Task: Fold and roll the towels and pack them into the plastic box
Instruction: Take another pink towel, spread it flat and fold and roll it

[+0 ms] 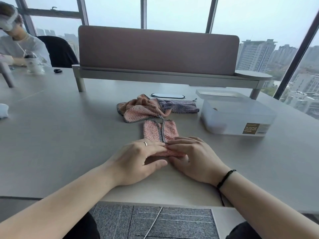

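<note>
Rolling step — my left hand and right hand both curl round pink towel near end; next I roll onward toward plastic box.

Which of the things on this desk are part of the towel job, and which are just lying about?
Part of the job:
- folded pink towel under both hands
- crumpled pink towel
- purple towel
- plastic box
- box lid

Lying about:
- drink cup
- small black object
- desk divider

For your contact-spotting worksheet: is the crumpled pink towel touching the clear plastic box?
Apart. The head view shows bare grey table between the crumpled pink towel and the clear plastic box.
</note>
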